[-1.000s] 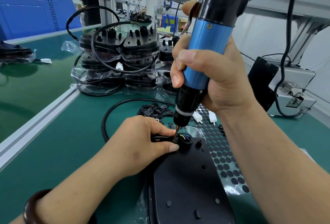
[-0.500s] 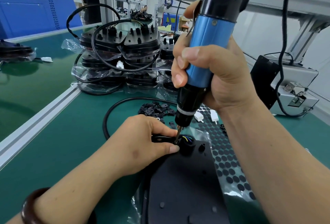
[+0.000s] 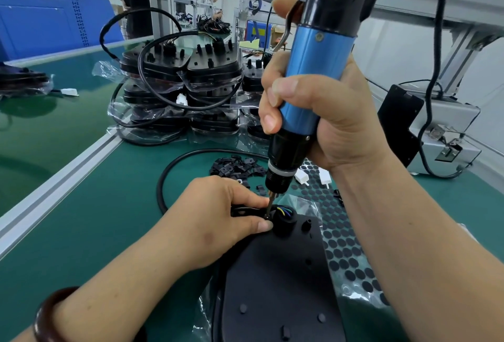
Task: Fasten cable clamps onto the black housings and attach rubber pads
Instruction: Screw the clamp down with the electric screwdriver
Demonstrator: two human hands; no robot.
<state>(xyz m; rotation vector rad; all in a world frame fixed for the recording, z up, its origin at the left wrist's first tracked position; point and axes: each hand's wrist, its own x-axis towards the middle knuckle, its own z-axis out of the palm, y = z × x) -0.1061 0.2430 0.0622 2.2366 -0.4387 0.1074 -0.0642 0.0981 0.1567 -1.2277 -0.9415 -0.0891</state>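
Screwdriver barely shifted, clamp mostly hidden

Two hands showed: left hand, right hand. There was one screwdriver, one housing up front, one cable, one pad sheet, two white plugs, one bracelet, and clamps too heaped to count.

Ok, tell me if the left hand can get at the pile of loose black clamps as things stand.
Not right now, probably: the left hand pinches the cable at the black housing beside the screwdriver bit. The clamp pile lies just beyond it, nothing between, so letting go should do.
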